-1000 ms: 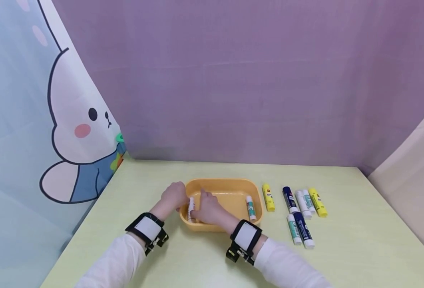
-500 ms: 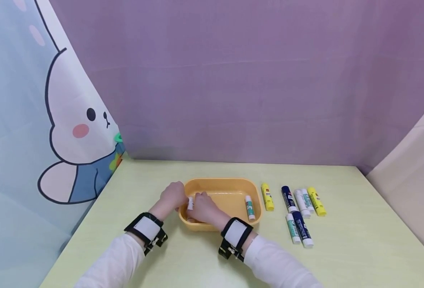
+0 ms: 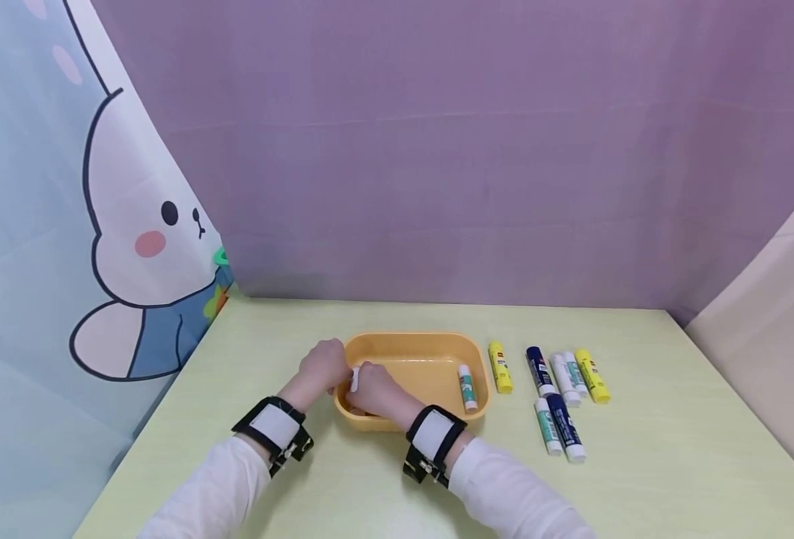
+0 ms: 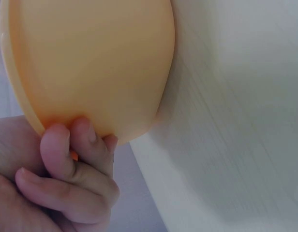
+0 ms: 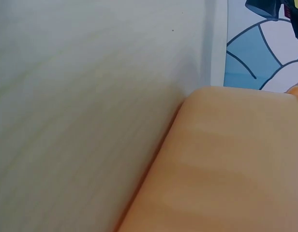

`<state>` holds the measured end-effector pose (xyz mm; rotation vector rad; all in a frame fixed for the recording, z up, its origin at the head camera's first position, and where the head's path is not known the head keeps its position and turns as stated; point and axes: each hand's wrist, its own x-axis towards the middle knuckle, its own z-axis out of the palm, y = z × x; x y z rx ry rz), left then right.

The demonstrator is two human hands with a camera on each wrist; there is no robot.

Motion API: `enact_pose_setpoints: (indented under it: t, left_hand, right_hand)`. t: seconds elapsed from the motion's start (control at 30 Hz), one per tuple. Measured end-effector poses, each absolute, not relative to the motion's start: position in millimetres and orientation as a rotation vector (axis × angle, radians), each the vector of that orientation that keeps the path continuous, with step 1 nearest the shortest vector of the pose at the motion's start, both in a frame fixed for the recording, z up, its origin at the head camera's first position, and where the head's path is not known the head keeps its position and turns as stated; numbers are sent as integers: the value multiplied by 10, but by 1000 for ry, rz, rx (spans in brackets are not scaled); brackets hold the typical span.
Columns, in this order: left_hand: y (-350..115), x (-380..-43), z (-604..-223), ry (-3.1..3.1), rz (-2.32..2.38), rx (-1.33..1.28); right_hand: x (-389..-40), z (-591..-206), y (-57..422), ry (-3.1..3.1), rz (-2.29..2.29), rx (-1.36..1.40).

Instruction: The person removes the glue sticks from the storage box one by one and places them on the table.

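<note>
A yellow-orange plastic basket [image 3: 430, 344] stands on the table in the head view. My left hand [image 3: 325, 364] grips its left end; in the left wrist view, the curled fingers [image 4: 57, 147] press against the outer wall near the rim. My right hand [image 3: 378, 391] reaches inside at that same end, fingers curled on a white glue stick [image 3: 355, 379] that it mostly hides. Another glue stick [image 3: 467, 388], white with a teal label, lies at the basket's right end. The right wrist view shows the basket's outer wall [image 5: 231, 164], not the right hand's fingers.
Right of the basket lies a yellow glue stick [image 3: 501, 367]. Farther right is a loose group: a navy one [image 3: 540, 370], a white one [image 3: 565, 379], another yellow one [image 3: 593, 376], a second navy one [image 3: 565, 427] and teal-labelled ones [image 3: 548, 427]. A purple curtain [image 3: 437, 150] hangs behind.
The right hand has moved left inside the basket, and its fingers have curled on the white glue stick there. The left hand has kept its place on the basket's end.
</note>
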<state>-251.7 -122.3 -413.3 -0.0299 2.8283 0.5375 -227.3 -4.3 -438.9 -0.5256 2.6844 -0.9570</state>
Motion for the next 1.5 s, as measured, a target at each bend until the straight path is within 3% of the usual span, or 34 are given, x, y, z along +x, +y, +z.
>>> enact_pose_setpoints:
  t: [0.73, 1.5]
  left_hand:
    - [-1221, -2518, -4103, 2828, 553, -40]
    - [-1198, -2516, -4096, 2812, 510, -72]
  right_hand:
    - [-2302, -4327, 78, 2612, -1011, -507]
    - [-2363, -3582, 889, 2607, -1018, -319]
